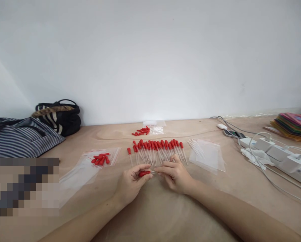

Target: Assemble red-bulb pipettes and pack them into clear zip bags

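Right now, with the clock centred on the hands and twelve pointing to the wall (165,60), the left hand (131,183) is sitting at nine and the right hand (177,174) at three, close together above the tabletop (155,215). The left thumb and fingers are pinching a red bulb (144,174), which is lying sideways with its narrow end pointing to three. The right fingertips are pinching a thin clear tube (153,172) that is meeting that end; how deep it is sitting, I cannot tell.

Just beyond, at twelve, a row of red-capped droppers (161,145) is lying side by side, bulbs toward the wall and tips toward the hands. Farther out at twelve, a small heap of red bulbs (142,131) is resting beside more clear tubes (157,130). At ten, a cluster of loose bulbs (101,159) is lying on a clear plastic bag (77,176). At two, several bare tubes (196,148) are resting on another clear bag (210,156).

Well apart, toward ten, a striped bag (21,136) and a black bag (71,121) are standing together. Around three, white chargers (278,153) are crowding a power strip, and toward two a stack of coloured sheets (295,126) is lying.
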Tool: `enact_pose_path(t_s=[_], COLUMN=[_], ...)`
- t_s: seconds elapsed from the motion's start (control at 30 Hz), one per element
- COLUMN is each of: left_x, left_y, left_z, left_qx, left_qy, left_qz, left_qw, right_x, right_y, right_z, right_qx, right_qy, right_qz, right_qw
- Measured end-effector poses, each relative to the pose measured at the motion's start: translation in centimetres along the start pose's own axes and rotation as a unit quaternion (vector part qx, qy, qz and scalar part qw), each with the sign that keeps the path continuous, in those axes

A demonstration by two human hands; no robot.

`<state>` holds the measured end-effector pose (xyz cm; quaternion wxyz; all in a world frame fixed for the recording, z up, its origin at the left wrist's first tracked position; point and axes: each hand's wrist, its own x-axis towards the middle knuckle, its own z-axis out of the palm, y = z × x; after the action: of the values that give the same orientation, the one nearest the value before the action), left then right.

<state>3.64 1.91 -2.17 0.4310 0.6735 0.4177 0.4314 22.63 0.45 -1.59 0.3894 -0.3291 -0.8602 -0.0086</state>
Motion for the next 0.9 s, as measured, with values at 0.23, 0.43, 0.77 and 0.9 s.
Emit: enact_pose_path(t_s=[0.23, 0.43, 0.77, 0.9], left_x=[0.4, 1.9, 4.1, 4.5], left_y=[0.4, 1.1, 1.1, 0.4], left_z=[-0.8, -4.9, -10.0, -12.5], left_qx=[0.125, 0.42, 0.523, 0.515], left_qy=[-0.02, 0.155, 0.218, 0.197], left_qz=[0.094, 0.214, -0.027, -0.037], left_qw=[0.988, 0.868, 0.824, 0.834], right_x=[0.1, 0.0, 0.5, 0.2], right_y=[1.2, 4.6, 5.8, 6.4], right_z=[-1.5, -3.3, -3.0, -3.8], right_qx=[-0.103, -0.221, -0.227, -0.21], right_qy=[-0.027, 0.051, -0.055, -0.037], right_qz=[0.064, 0.411, 0.507, 0.503], right_qw=[0.992, 0.883, 0.83, 0.837])
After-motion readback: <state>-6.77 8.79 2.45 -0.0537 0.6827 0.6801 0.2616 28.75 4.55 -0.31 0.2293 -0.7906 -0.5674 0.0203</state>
